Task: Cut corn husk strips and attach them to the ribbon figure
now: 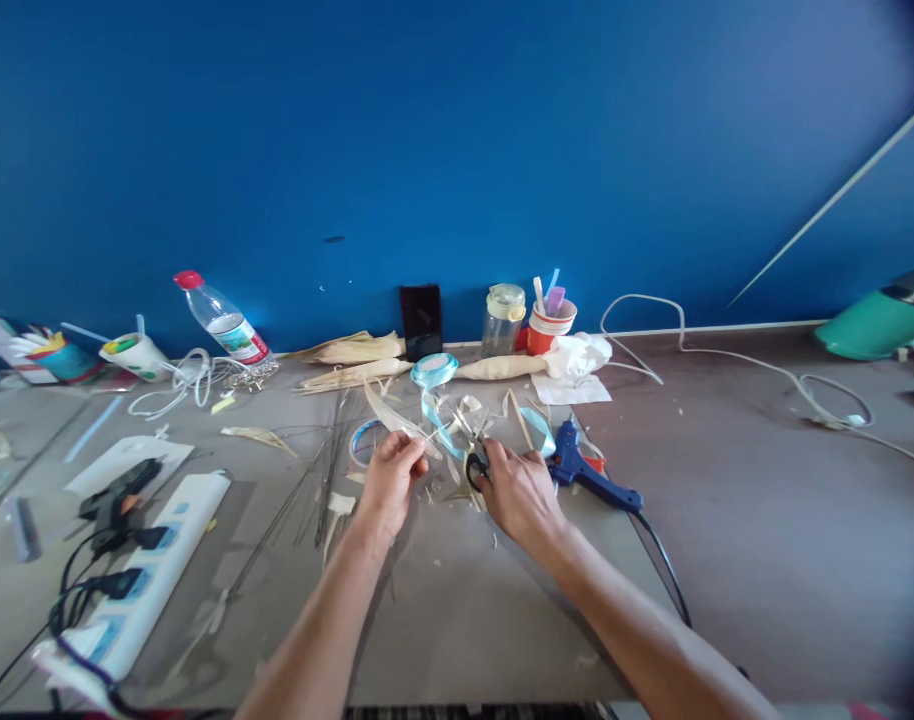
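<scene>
Between the thumb and fingers of my left hand point(398, 468) is a pale, dry corn husk strip point(391, 412), its long end pointing up and left. My right hand point(518, 490) is closed around the black handles of a pair of scissors point(473, 466). The blades reach up and left, a little apart from the strip. Beneath and around both hands lie husk scraps and a light blue ribbon point(440, 428). A blue glue gun point(588, 470) lies just right of my right hand. A roll of tape point(365, 442) is partly hidden behind my left hand.
Thin wires point(329, 460) lie left of my hands. A white power strip point(168, 560) and a black glue gun point(123, 498) are farther left. Along the blue wall stand a tilted bottle point(228, 325), a phone point(421, 318), a clear jar point(503, 325) and red paper cups point(551, 328).
</scene>
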`<state>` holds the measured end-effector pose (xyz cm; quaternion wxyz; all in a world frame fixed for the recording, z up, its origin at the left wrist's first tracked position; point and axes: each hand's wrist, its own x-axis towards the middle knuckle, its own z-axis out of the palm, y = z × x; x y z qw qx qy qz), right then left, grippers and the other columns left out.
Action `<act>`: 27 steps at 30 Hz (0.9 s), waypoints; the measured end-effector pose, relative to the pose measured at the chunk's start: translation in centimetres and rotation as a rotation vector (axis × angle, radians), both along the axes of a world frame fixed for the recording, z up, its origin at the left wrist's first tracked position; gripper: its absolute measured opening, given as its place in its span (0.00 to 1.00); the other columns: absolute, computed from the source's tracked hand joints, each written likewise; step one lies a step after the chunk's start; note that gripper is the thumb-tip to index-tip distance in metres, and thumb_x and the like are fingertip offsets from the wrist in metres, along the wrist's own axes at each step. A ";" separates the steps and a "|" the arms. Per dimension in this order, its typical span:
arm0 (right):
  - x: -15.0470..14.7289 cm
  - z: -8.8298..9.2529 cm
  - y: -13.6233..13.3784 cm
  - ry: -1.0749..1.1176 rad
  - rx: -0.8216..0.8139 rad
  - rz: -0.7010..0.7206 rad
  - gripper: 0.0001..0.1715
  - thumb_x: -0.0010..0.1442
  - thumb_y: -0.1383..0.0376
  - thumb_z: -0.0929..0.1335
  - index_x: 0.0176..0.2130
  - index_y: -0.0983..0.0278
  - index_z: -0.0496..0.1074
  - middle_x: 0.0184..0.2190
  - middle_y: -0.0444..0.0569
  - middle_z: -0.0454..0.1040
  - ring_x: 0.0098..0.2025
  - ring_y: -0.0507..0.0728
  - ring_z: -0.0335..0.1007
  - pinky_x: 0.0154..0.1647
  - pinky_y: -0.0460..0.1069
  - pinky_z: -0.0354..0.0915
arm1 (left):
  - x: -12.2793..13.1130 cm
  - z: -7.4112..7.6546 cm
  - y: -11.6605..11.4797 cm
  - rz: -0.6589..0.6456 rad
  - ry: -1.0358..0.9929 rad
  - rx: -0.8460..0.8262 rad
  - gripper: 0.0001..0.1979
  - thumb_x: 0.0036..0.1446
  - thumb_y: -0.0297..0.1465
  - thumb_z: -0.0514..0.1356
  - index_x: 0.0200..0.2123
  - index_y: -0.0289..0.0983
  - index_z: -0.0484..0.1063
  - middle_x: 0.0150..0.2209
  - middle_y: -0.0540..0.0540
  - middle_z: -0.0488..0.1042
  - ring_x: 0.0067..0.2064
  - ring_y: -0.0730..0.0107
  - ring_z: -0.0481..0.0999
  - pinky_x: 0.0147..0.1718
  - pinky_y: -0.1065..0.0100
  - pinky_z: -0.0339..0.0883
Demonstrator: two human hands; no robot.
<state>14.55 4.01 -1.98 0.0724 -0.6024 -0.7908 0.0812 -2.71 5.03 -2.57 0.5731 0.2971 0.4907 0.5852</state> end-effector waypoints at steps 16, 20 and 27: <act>0.0 0.9 -0.4 0.010 -0.029 0.045 0.12 0.63 0.63 0.59 0.40 0.63 0.70 0.36 0.53 0.77 0.36 0.58 0.74 0.40 0.51 0.55 | 0.1 0.0 0.0 -0.011 0.024 0.014 0.13 0.41 0.34 0.67 0.22 0.35 0.65 0.19 0.55 0.65 0.21 0.81 0.63 0.22 0.77 0.55; 0.1 1.1 -0.5 0.030 -0.051 0.032 0.13 0.63 0.63 0.60 0.42 0.64 0.69 0.36 0.54 0.78 0.37 0.59 0.74 0.40 0.50 0.56 | 0.2 -0.1 0.1 -0.018 0.030 0.004 0.13 0.42 0.34 0.67 0.22 0.35 0.65 0.18 0.55 0.65 0.21 0.81 0.62 0.22 0.77 0.55; 0.1 1.3 -0.6 0.019 -0.094 -0.002 0.13 0.62 0.62 0.60 0.40 0.65 0.70 0.33 0.54 0.79 0.34 0.60 0.75 0.35 0.49 0.56 | 0.1 -0.2 0.1 -0.011 0.019 -0.010 0.13 0.41 0.34 0.67 0.22 0.35 0.66 0.18 0.55 0.65 0.21 0.81 0.62 0.23 0.77 0.55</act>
